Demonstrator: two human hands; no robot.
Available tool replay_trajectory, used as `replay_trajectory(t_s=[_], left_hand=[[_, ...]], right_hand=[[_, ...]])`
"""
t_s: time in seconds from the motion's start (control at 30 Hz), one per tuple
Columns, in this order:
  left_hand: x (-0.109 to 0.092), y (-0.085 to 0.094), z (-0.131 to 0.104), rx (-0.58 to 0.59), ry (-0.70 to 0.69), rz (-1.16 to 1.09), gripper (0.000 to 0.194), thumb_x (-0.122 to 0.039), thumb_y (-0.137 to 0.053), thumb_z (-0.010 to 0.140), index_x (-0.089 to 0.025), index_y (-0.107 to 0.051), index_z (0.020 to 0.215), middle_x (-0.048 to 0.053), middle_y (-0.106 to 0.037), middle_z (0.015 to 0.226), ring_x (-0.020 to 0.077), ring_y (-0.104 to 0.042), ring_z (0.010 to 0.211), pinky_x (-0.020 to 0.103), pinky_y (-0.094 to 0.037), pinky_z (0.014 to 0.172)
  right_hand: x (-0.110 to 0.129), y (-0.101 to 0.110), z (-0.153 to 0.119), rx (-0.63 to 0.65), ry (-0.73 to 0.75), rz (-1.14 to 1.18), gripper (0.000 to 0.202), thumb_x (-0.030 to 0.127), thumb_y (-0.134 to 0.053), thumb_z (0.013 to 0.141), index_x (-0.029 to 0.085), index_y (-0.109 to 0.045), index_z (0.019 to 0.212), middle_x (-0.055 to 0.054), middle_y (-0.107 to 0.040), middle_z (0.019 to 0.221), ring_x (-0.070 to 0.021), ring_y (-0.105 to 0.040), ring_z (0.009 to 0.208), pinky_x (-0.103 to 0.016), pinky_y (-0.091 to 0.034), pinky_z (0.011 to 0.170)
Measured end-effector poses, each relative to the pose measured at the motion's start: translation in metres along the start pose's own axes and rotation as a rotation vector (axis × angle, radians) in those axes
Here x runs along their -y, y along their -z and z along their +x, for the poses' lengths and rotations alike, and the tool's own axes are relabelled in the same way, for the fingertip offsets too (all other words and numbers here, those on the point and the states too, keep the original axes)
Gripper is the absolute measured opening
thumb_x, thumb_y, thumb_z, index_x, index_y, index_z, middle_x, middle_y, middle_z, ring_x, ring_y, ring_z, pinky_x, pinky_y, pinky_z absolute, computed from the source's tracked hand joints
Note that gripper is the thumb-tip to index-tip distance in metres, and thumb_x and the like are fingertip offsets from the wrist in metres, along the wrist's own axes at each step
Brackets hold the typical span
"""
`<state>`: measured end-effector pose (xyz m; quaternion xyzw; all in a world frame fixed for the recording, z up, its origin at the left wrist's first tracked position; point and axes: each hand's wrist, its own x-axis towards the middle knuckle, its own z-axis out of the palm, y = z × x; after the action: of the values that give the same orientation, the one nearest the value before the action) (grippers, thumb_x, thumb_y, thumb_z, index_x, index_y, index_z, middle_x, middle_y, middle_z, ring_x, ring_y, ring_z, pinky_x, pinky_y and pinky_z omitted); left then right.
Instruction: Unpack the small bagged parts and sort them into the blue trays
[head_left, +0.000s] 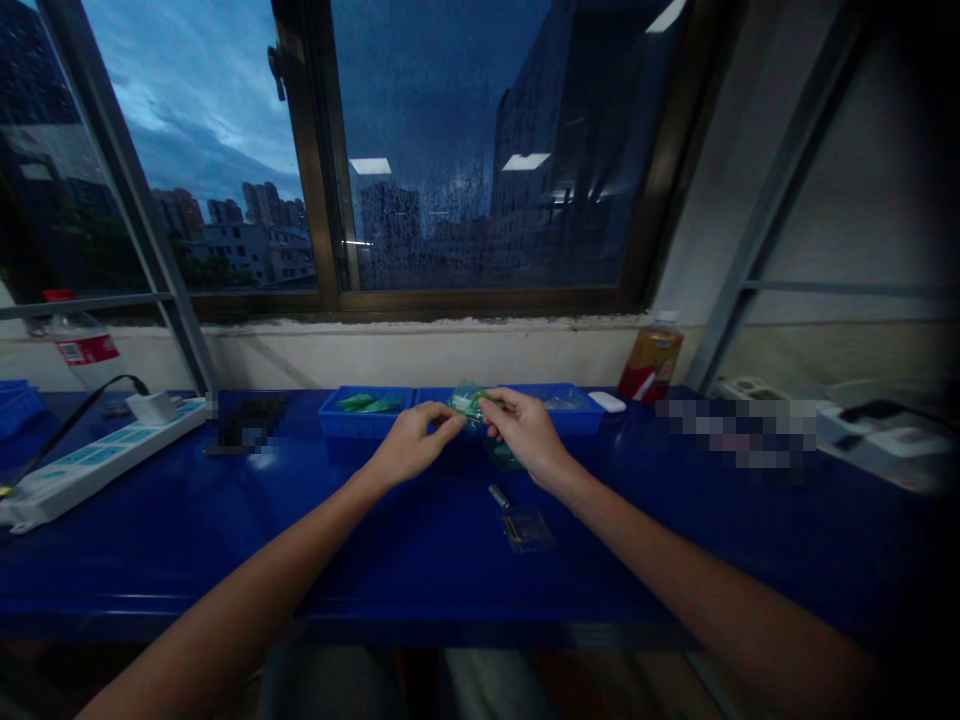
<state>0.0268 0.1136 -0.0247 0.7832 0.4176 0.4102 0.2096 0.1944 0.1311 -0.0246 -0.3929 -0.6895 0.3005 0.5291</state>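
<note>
My right hand point(529, 437) pinches a small, clear-and-green plastic packet point(469, 396) above the desk, thumb against forefinger. At the packet's left edge, my left hand point(415, 441) is closed with thumb and finger together; its fingertips appear to grip that edge. Below my right hand lies another green packet point(504, 457), partly covered by it. Closer to me on the desk are a short silver cylinder point(499, 496) and a clear bag point(528, 530) with small thin brass-coloured parts inside.
A blue bin point(330, 424) with green packets stands behind my left hand. Another blue bin point(589, 420) holds clear packets. A white power strip point(112, 463) lies left; a drink bottle point(651, 360) and a white case point(607, 402) stand back right. The blue desk point(360, 570) ends near my lap.
</note>
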Motion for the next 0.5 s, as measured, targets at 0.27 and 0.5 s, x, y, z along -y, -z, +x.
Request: replay_trajectory(t_s=[0.27,0.5], left_hand=[[0.0069,0.0035,0.0049,-0.033,0.384,-0.646,0.028,-0.040,-0.052,0.075,-0.013,-0.058,0.080,0.002,-0.058,0.074,0.0093,-0.052,0.059,0.022,-0.039,0.058],[0.0060,0.0074,0.0054,-0.298,-0.021,-0.087,0.022,-0.032,-0.047,0.082,-0.015,-0.060,0.088,0.003,-0.060,0.076,0.0138,-0.054,0.068,0.025,-0.041,0.062]], right_hand=[[0.0064,0.0013,-0.0088,0.083,0.501,-0.373,0.025,0.016,-0.048,0.078,0.024,-0.068,0.092,-0.004,-0.055,0.082,-0.0136,-0.053,0.076,-0.028,-0.042,0.069],[0.0075,0.0010,-0.0049,0.101,0.069,-0.077,0.030,0.044,-0.051,0.077,0.020,-0.067,0.086,-0.006,-0.058,0.090,-0.0180,-0.053,0.089,-0.029,-0.042,0.069]])
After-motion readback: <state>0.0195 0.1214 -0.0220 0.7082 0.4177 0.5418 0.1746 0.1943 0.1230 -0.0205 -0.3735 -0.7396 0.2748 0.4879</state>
